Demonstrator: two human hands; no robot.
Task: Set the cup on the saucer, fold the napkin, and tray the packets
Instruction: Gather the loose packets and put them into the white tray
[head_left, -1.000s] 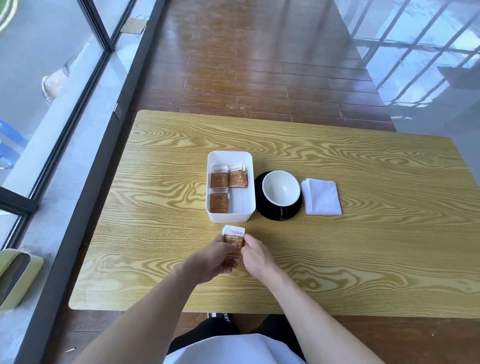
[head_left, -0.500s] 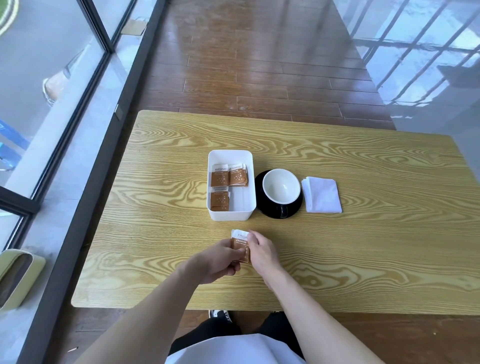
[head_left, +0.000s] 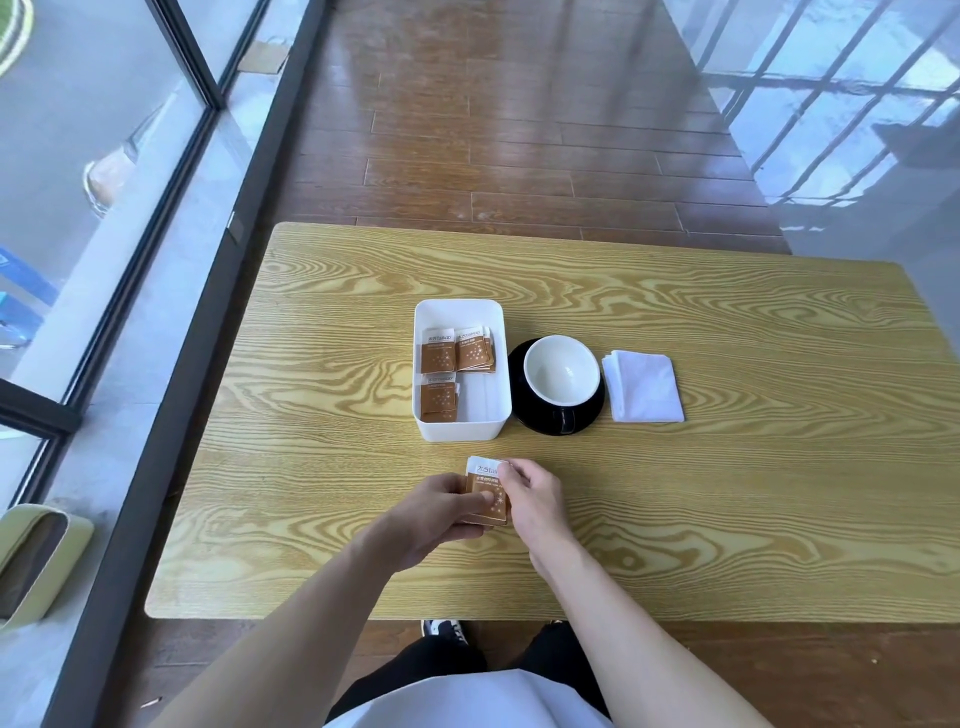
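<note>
A small stack of brown-and-white packets (head_left: 488, 491) sits just in front of the white tray (head_left: 457, 428) on the wooden table (head_left: 727, 493). My left hand (head_left: 434, 512) grips the stack from the left with the thumb on top. My right hand (head_left: 535, 493) pinches its right edge and top corner. Several more packets (head_left: 457, 351) lie inside the tray. A white cup (head_left: 561, 369) stands on the black saucer (head_left: 524, 410) right of the tray. The folded white napkin (head_left: 644, 387) lies right of the saucer.
A glass wall with a dark frame (head_left: 171, 291) runs along the table's left side. A pale green bin (head_left: 31, 556) stands on the floor at the lower left. Wooden floorboards (head_left: 519, 130) stretch beyond the far edge.
The packet stack and both hands have shifted slightly right. My right hand has slid up along the stack's right edge to its top corner.
</note>
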